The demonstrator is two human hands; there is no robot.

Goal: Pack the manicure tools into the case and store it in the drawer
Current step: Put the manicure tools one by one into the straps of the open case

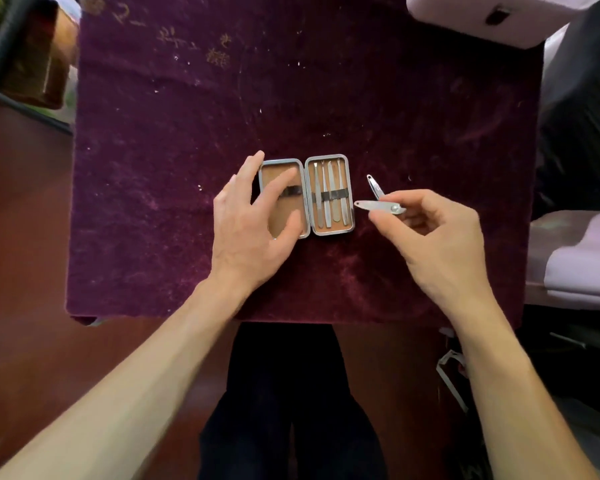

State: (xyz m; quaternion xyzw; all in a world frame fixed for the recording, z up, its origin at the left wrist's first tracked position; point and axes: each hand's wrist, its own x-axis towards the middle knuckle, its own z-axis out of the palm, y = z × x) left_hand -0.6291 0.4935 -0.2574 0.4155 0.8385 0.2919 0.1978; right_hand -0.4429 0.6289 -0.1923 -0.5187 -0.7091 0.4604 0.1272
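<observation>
Fingers point(383, 220) of our right hand point(437, 244) pinched the nail clipper point(380, 206). Our left hand point(253, 220) lay spread wide over the open case point(329, 230), mid-table point(153, 168).

Open tan-lined case point(329, 229) with four strapped tools point(330, 195); two loose clippers point(378, 205) beside.

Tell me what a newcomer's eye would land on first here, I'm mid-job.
The open case at the centre of the purple cloth, four slim metal tools strapped in its right half. Next, the right hand just right of the case, pinching a nail clipper, with a second clipper lying on the cloth behind it. The left hand hovers spread over the case's left half, where no tools show.
</observation>
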